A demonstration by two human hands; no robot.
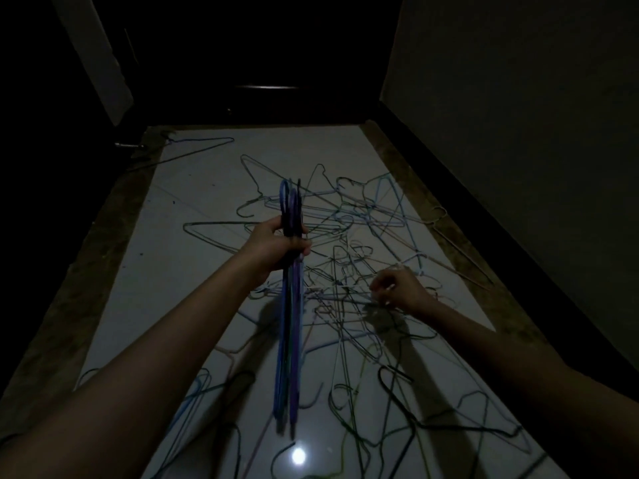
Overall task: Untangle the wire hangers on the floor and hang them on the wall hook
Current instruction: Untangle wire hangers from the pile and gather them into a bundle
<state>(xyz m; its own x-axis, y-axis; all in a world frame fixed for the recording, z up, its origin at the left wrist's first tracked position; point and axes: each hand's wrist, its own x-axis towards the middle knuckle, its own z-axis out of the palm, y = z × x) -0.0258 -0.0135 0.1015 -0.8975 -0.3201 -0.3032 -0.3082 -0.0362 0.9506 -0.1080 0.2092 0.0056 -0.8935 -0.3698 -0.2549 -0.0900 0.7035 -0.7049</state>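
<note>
Above the pale floor [193,271], your left hand [276,248] grips a bundle of blue hangers [290,323] (hooks up); rightward, your right hand [401,288] pinches a wire in the tangled hangers [363,236] on the floor.

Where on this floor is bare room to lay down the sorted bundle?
The pale tiled floor is bare at far left, between the lone blue wire hanger and the tangled pile of wire hangers. A bare strip runs left of the left hand gripping the blue hanger bundle. Centre, right, and around the right hand, it is crowded.
</note>
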